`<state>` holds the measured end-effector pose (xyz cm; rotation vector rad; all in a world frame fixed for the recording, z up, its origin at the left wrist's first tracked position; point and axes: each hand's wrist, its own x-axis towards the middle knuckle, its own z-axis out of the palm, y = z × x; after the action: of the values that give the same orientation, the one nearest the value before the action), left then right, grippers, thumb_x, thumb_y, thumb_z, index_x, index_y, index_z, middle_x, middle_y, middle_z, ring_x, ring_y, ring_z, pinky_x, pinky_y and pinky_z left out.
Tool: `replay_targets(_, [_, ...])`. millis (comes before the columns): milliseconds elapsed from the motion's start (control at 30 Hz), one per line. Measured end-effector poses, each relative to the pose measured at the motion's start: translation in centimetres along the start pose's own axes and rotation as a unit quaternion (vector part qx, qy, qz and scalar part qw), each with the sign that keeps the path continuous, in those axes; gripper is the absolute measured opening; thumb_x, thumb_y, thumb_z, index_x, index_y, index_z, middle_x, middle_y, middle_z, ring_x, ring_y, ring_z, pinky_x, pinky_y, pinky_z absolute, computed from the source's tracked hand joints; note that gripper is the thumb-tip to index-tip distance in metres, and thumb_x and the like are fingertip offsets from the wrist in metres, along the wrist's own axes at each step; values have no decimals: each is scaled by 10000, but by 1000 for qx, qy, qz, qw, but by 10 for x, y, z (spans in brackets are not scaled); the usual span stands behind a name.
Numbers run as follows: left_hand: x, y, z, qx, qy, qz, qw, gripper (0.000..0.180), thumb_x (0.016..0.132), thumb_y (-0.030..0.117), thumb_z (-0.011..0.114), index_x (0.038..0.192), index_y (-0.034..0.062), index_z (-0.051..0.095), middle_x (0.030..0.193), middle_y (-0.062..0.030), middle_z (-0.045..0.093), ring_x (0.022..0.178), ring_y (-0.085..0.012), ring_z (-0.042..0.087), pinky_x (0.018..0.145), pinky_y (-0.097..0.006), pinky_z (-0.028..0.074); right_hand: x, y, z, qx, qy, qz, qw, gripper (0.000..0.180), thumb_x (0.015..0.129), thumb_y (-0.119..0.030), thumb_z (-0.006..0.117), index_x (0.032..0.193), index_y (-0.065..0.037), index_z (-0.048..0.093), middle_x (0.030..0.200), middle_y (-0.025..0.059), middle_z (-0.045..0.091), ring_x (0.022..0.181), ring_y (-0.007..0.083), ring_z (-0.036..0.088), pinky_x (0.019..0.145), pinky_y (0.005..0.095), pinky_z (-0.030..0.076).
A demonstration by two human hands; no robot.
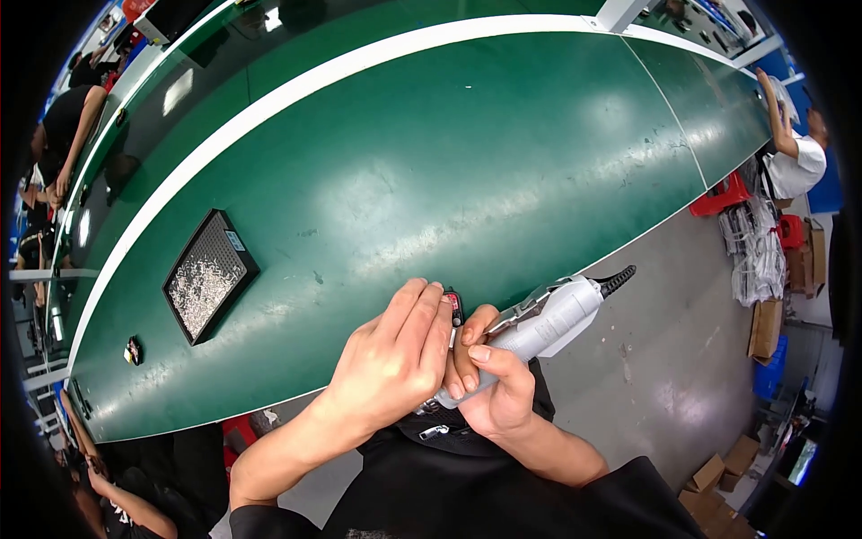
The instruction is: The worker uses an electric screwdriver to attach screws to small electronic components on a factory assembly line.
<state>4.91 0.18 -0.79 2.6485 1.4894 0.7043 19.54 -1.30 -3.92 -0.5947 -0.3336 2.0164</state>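
Observation:
My right hand (pixel 498 395) is wrapped round a light grey electric screwdriver (pixel 543 331), its black cable end pointing up to the right. The tool's tip points down toward my left hand and is partly hidden by the fingers. My left hand (pixel 395 355) is closed at the table's near edge, fingers together, on a small black and red part (pixel 455 307). Only the upper end of that part shows past the fingertips. Both hands are close together, nearly touching.
Left on the green table (pixel 530 144) lies a black tray (pixel 205 235) holding many tiny metal pieces. A small dark part (pixel 133 350) rests nearer the left end. Other people work at the far left and far right. Cardboard boxes (pixel 766 328) stand on the floor at right.

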Motion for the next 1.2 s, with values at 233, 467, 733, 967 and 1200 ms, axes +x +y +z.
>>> replay_targets(233, [-8, 8, 4, -2, 8, -24, 1000, 344, 671, -7, 645, 1006, -85, 619, 1071, -196, 631, 998, -343, 633, 740, -366, 579, 2, 0, -6, 12, -9, 12, 1000, 94, 867, -126, 499, 928, -57, 478, 521, 34, 442, 435, 169, 449, 479, 285, 413])
replay_targets(467, [-9, 0, 2, -11, -15, -7, 1000, 313, 717, 37, 651, 998, -101, 637, 1073, -203, 639, 1031, -313, 625, 783, -343, 573, 5, -37, -7, -36, -123, 16, 992, 82, 862, -104, 483, 919, -55, 449, 512, 20, 407, 393, 151, 434, 484, 310, 396])
replay_targets(733, [-15, 4, -1, 5, -33, -14, 999, 347, 746, 49, 669, 1058, -99, 636, 1152, -218, 619, 1073, -315, 612, 878, -370, 541, 52, -105, 20, -142, -252, -160, 944, 191, 873, -100, 449, 1045, -17, 436, 497, 14, 407, 388, 125, 403, 463, 283, 371])
replay_targets(967, [-21, 2, 1, 15, -22, -9, 1000, 318, 737, 47, 640, 1032, -70, 664, 1174, -197, 619, 1071, -318, 615, 870, -366, 543, 72, -93, 33, -255, -211, -153, 931, 119, 903, -156, 438, 969, -57, 444, 499, -21, 377, 402, 102, 392, 480, 271, 354])
replay_targets(1200, [-22, 1, 5, 12, -7, -10, 1000, 318, 723, 47, 633, 1017, -70, 668, 1156, -198, 628, 1055, -318, 622, 867, -361, 544, 79, -86, 29, -263, -200, -138, 934, 119, 895, -147, 438, 972, -57, 449, 498, -25, 374, 406, 99, 402, 473, 269, 353])
